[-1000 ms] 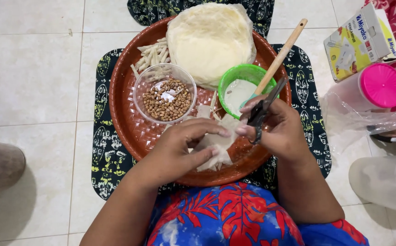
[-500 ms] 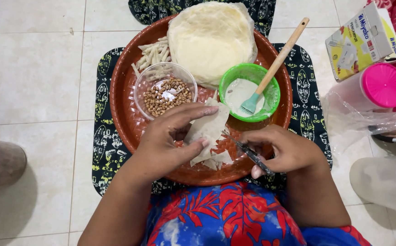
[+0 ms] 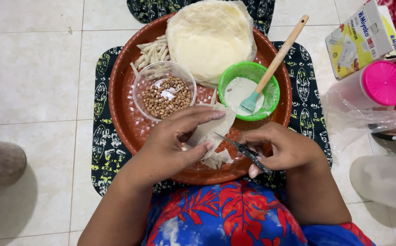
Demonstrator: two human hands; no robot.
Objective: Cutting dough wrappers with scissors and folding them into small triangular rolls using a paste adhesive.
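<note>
Since half a second ago, right hand (image 3: pixel 285 148) slid slightly right, fist closed on scissors (image 3: pixel 243 152), tips at wrapper (image 3: pixel 216 130). Left hand (image 3: pixel 173 139) pinches wrapper over tray (image 3: pixel 125 95) near edge. Best keep sheet taut, cut clear of left fingers (image 3: pixel 198 116).
</note>
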